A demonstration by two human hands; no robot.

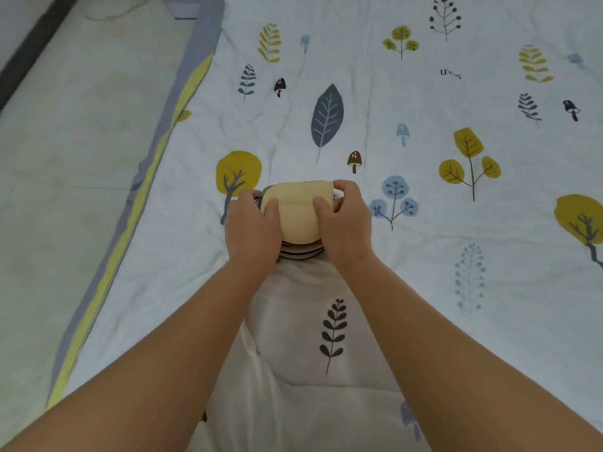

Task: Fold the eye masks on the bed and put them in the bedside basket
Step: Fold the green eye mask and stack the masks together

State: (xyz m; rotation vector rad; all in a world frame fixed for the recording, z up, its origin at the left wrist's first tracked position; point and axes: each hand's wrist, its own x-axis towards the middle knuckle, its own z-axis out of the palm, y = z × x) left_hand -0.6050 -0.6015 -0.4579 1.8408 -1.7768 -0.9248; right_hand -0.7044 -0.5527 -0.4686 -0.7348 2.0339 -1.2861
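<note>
A white quilt (424, 223) printed with trees and leaves is covering the bed beside the pale floor (65, 158). Two hands are working at its middle: the left hand (253, 228) and right hand (344, 220) are gripping opposite sides of a stack of eye masks (298, 220), cream one on top. The number of masks beneath is unclear.

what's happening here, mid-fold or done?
A person holds a stack of eye masks on the quilt with both hands: left hand, right hand. The top mask is pale yellow and looks folded; darker mask edges show beneath it. The stack is gripped from both sides. No basket is in view.
</note>
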